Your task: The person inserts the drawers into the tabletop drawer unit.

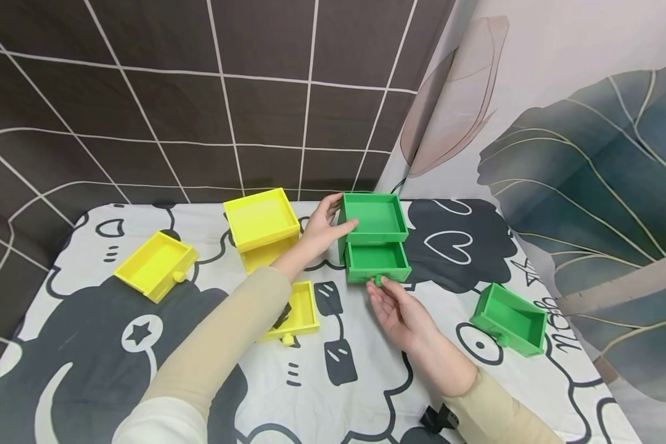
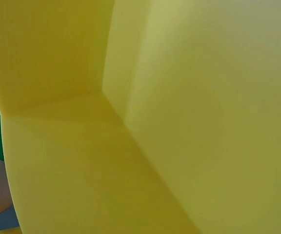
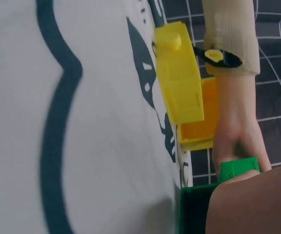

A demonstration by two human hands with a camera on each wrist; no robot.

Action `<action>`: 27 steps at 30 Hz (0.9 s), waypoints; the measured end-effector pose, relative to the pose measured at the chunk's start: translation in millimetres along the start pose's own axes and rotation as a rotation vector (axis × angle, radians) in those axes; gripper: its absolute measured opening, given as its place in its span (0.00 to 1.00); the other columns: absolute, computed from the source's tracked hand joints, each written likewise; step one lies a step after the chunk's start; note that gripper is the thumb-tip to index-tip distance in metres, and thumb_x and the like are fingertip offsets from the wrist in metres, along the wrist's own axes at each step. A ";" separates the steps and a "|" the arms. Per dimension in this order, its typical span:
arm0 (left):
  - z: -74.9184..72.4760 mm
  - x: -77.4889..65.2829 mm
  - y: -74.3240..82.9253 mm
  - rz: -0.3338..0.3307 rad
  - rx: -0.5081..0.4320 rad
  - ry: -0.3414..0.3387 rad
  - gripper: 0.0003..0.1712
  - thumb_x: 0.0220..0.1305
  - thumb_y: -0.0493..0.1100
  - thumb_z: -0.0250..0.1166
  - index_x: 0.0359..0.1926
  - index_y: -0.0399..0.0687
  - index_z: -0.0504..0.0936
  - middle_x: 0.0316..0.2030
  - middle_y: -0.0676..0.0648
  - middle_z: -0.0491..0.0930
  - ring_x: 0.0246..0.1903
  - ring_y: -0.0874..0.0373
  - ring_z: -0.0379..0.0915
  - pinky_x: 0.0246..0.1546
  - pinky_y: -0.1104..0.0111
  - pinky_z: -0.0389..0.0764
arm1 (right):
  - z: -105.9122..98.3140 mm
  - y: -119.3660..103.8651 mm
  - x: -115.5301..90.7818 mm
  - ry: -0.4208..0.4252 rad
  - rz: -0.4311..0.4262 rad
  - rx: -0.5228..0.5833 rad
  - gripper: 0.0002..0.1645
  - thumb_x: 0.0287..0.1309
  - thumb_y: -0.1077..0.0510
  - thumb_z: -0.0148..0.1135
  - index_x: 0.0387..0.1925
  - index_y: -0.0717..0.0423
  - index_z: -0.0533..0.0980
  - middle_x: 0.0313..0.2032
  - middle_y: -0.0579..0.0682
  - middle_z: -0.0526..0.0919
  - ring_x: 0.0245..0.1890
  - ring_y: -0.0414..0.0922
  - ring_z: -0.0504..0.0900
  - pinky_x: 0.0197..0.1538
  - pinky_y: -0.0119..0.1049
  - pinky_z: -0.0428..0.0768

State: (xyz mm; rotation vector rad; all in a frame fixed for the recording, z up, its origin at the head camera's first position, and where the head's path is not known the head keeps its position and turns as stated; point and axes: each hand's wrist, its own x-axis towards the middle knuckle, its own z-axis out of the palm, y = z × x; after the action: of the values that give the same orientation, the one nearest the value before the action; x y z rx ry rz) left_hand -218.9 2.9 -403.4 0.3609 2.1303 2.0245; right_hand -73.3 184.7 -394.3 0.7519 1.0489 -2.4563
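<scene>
A small green drawer cabinet (image 1: 375,216) with a tray-like top stands near the back of the cloth. My left hand (image 1: 323,227) holds its left side, thumb over the top rim and fingers along the outer wall. A green drawer (image 1: 376,259) sticks out of its front. With thumb and fingers, my right hand (image 1: 402,314) pinches the round knob (image 1: 378,280) on that drawer. Left of it stands a yellow cabinet (image 1: 262,217), partly hidden by my left forearm; its yellow inner walls (image 2: 179,97) fill the left wrist view.
One yellow drawer (image 1: 156,265) lies at the left, and another yellow drawer (image 1: 302,311) sits beside my left sleeve, partly covered. A loose green drawer (image 1: 509,319) lies at the right. Behind the patterned cloth (image 1: 333,401) hangs a dark grid curtain (image 1: 266,111).
</scene>
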 end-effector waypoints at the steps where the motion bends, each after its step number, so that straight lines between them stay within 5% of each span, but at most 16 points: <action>1: 0.0 0.1 -0.2 0.000 0.000 0.001 0.44 0.70 0.36 0.70 0.81 0.38 0.58 0.80 0.38 0.62 0.81 0.45 0.57 0.86 0.63 0.57 | 0.9 -1.2 1.8 0.002 0.003 0.008 0.18 0.83 0.58 0.48 0.36 0.52 0.82 0.36 0.45 0.90 0.39 0.34 0.90 0.53 0.22 0.87; 15: 2.0 1.0 -2.3 0.005 -0.020 -0.004 0.44 0.71 0.35 0.69 0.81 0.39 0.58 0.80 0.39 0.62 0.81 0.46 0.57 0.87 0.62 0.56 | 19.5 -19.0 44.6 0.060 -0.023 0.104 0.12 0.81 0.55 0.53 0.39 0.53 0.79 0.36 0.48 0.89 0.39 0.37 0.90 0.56 0.24 0.88; 27: 3.0 -0.4 -1.7 0.006 -0.029 -0.008 0.44 0.71 0.35 0.68 0.81 0.38 0.58 0.80 0.39 0.62 0.82 0.46 0.56 0.87 0.63 0.55 | 10.6 -24.2 38.4 0.058 0.016 0.111 0.16 0.82 0.55 0.51 0.38 0.54 0.82 0.38 0.49 0.90 0.42 0.39 0.91 0.60 0.25 0.86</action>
State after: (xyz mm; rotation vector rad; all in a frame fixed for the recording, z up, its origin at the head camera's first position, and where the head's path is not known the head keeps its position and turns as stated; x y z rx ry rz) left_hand -217.7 5.5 -405.3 0.3711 2.0955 2.0512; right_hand -119.7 188.1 -397.7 0.8677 0.9288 -2.5101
